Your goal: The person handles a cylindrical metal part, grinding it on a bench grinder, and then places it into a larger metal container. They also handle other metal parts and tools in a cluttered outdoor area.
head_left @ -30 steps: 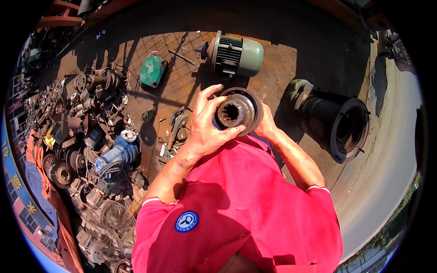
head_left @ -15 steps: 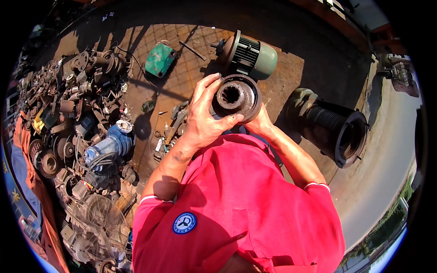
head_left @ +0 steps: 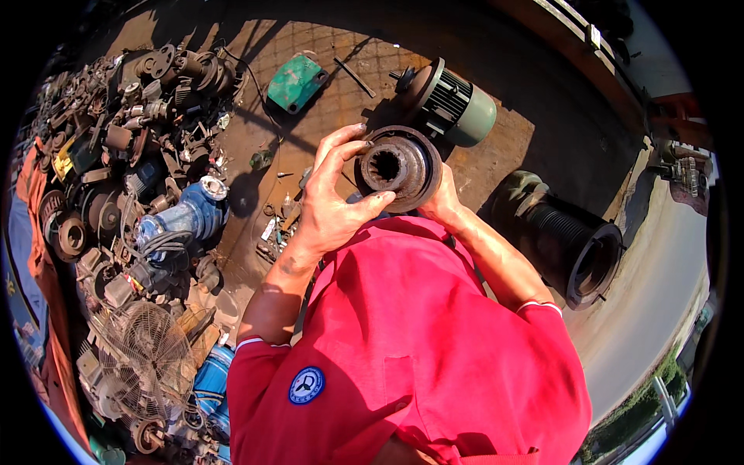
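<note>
My left hand (head_left: 332,203) grips the left side of a rusty round metal part (head_left: 415,169) with a toothed bore at its centre, fingertips over its rim and thumb at the lower edge. Behind its right side, my right hand (head_left: 439,194) holds the same part, its fingers mostly hidden. Beyond it lie a pale green finned electric motor (head_left: 473,120) with a shaft, and a green metal housing (head_left: 296,84) beside a thin bar (head_left: 355,77). Some small tools (head_left: 271,240) lie on the ground left of my hands.
A heap of rusty machine parts (head_left: 116,137) fills the left, with a blue pump (head_left: 194,213), a wire fan guard (head_left: 145,353) and orange sheeting (head_left: 37,217). A large dark flanged cylinder (head_left: 566,244) lies at right, beside a pale pavement strip (head_left: 659,279). Rust-stained ground (head_left: 511,151) runs beneath.
The view has shifted, so the motor and green housing appear farther right. My hands, still gripping the part, have risen slightly and moved a little left in the picture.
</note>
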Action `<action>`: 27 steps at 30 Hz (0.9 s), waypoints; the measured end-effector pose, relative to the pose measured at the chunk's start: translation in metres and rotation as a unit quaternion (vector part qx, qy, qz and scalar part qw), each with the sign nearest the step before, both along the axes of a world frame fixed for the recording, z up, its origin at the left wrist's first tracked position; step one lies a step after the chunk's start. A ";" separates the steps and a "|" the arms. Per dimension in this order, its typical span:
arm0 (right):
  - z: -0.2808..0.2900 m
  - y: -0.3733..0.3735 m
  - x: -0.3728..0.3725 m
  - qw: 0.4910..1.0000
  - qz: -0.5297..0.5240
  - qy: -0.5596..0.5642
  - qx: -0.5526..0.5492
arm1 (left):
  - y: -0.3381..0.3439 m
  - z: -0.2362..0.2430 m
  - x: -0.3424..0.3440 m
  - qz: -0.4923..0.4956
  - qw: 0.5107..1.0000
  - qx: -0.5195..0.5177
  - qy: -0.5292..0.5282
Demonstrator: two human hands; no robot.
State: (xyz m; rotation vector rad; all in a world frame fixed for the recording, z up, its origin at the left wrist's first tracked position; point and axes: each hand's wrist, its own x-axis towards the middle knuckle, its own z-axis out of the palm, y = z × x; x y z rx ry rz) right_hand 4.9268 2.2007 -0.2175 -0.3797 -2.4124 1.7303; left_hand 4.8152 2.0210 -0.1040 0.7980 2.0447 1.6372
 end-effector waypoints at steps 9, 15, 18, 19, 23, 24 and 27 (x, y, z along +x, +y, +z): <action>-0.003 0.041 -0.029 0.971 0.066 0.215 0.082 | 0.002 0.027 0.034 0.016 0.988 -0.038 0.149; -0.036 0.047 -0.003 0.928 0.105 -0.012 -0.357 | 0.041 0.043 0.053 -0.007 0.969 -0.047 0.241; -0.037 0.058 0.013 0.921 0.099 -0.041 -0.374 | 0.056 0.049 0.059 0.013 0.976 -0.039 0.216; -0.037 0.060 0.014 0.918 0.093 -0.052 -0.382 | 0.059 0.052 0.060 0.025 0.978 -0.033 0.206; -0.028 0.071 0.028 0.926 0.060 -0.067 -0.368 | 0.061 0.068 0.057 -0.053 0.928 -0.111 0.352; -0.015 0.070 0.023 0.928 0.056 -0.052 -0.364 | 0.062 0.076 0.059 -0.065 0.923 -0.134 0.354; 0.013 0.073 0.021 0.956 0.042 0.007 -0.291 | 0.064 0.089 0.061 -0.094 0.919 -0.163 0.346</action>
